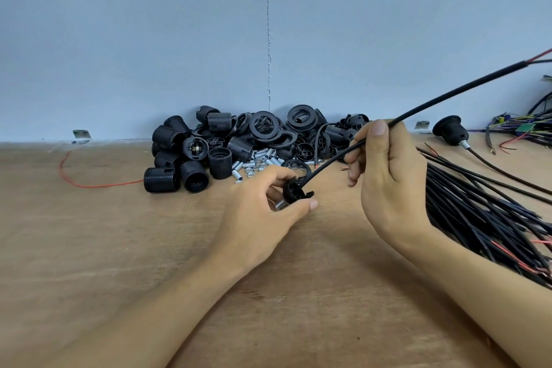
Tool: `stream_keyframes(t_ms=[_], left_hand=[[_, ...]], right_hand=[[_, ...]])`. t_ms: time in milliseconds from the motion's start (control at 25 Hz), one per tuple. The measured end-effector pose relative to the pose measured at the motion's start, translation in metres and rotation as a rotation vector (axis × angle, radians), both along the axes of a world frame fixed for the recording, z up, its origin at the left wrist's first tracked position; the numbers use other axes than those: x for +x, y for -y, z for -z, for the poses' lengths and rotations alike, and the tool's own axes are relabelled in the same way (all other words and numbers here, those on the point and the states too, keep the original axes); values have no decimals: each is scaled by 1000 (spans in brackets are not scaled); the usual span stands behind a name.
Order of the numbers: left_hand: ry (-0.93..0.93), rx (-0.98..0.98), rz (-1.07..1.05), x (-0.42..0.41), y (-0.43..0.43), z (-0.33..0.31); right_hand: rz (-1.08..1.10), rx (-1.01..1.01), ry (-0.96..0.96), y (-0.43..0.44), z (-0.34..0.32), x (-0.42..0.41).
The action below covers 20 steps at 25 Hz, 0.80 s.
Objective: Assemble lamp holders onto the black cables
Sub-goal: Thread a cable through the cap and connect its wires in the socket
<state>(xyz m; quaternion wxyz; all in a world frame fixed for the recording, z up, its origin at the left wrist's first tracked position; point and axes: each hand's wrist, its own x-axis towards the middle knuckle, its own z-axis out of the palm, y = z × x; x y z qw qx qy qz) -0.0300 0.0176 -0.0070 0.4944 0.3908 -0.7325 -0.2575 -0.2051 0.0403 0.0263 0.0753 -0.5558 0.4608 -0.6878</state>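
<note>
lamp holder base [297, 193]: small black cap, pinched in left hand [263, 212] just above tabletop [119, 248] | black cable [418, 109]: lower end meets the base, slants up-right through right hand [388, 176], far end splits into red and black cores | holder parts pile [221, 143]: black threaded shells and rings, tabletop rear | cable bundle [484, 206]: fanned out at right | assembled holder [451, 131]: on its own cable, far right

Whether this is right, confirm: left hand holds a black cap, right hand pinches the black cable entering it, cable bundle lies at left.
Wrong side: the head view shows the cable bundle at right. Left hand holds the black cap, right hand pinches the black cable.
</note>
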Motion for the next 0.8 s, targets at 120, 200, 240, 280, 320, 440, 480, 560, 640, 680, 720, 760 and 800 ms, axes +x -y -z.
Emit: stream_keyframes(t_ms=[120, 200, 240, 280, 320, 440, 480, 560, 640, 680, 720, 760, 800], left_hand=[[14, -47, -32, -1, -2, -1], [14, -84, -37, -2, -4, 0], [-3, -86, -40, -2, -4, 0], [-34, -73, -42, -1, -3, 0], [-65, -49, -44, 0, -2, -1], [-83, 42, -11, 1, -4, -4], [-91, 106, 49, 0, -5, -6], [-133, 276, 228, -3, -8, -12], [-191, 431, 410, -5, -9, -16], [-212, 490, 480, -5, -9, -17], [-216, 531, 527, -6, -10, -17], [-211, 554, 550, -8, -10, -16], [-211, 568, 555, -10, -10, -15]], right_hand=[[-111, 49, 71, -2, 3, 3], [-212, 120, 110, -1, 5, 5], [-247, 153, 111, -1, 5, 5], [-268, 175, 110, 0, 5, 5], [-281, 184, 117, 0, 3, 4], [-315, 203, 169, 2, 1, 2], [-328, 224, 174, 2, 1, 2], [-354, 279, 160, 3, 0, 2], [-390, 346, 161, 3, -3, -1], [-416, 385, 168, 4, -3, -3], [-448, 429, 171, 4, -4, -5], [-486, 478, 160, 4, -4, -6], [-533, 533, 138, 3, -4, -5]])
